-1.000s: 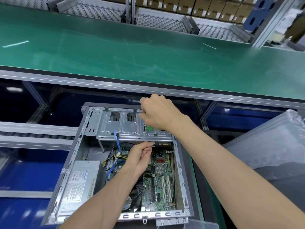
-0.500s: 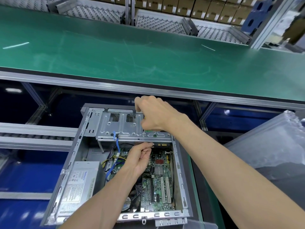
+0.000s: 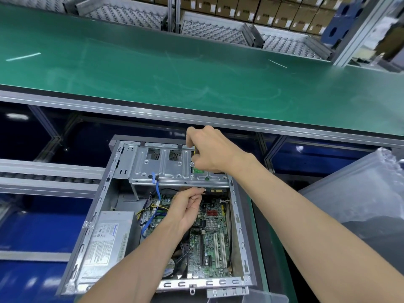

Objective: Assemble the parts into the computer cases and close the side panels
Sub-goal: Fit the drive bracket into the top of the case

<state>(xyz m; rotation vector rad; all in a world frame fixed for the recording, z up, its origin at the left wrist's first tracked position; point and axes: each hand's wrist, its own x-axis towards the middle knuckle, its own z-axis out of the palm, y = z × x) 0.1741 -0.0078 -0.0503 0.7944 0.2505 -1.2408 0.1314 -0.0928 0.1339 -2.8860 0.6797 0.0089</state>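
Observation:
An open computer case (image 3: 96, 217) lies on its side below me, showing its motherboard (image 3: 209, 243) and silver power supply (image 3: 109, 239). A metal drive cage (image 3: 166, 169) spans its far end, with a blue cable (image 3: 157, 193) hanging from it. My right hand (image 3: 209, 149) is curled round a small screwdriver (image 3: 192, 169), whose thin shaft points down onto the cage top. My left hand (image 3: 188, 206) is inside the case and pinches a black connector (image 3: 203, 190) just under the cage's front edge, beside a drive port.
A green conveyor belt (image 3: 196, 73) with a metal edge runs across just beyond the case. Grey trays (image 3: 214, 31) and cardboard boxes (image 3: 262, 9) stand behind it. A clear plastic bag (image 3: 360, 204) lies to the right of the case.
My right hand has lifted slightly off the drive cage, so the screwdriver shaft shows beneath it. My left hand stays at the connector under the cage.

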